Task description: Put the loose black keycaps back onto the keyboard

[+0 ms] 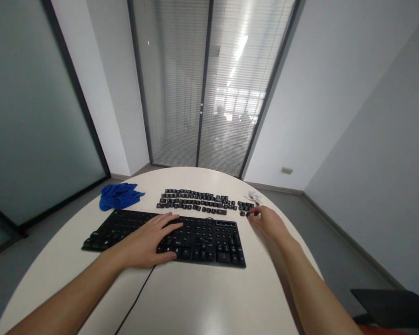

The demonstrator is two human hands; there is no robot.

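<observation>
My left hand (149, 243) lies flat across a black keyboard (226, 249), its fingers spread over the middle keys and hiding part of them. The keyboard sits at a slight angle, and some of its key positions look bare of caps. Beyond it, loose black keycaps (195, 203) are laid out in several rows. My right hand (269, 222) is at the right end of these rows, with thumb and fingers pinched on a small dark keycap (248, 214). Right beside its fingertips stands a small group of keycaps (244, 205).
A crumpled blue cloth (120, 196) lies at the left on the round white table (209, 298). A small white item (254, 195) rests near the right edge. The keyboard's black cable (136, 300) runs toward me. A dark chair part (391, 307) shows at lower right.
</observation>
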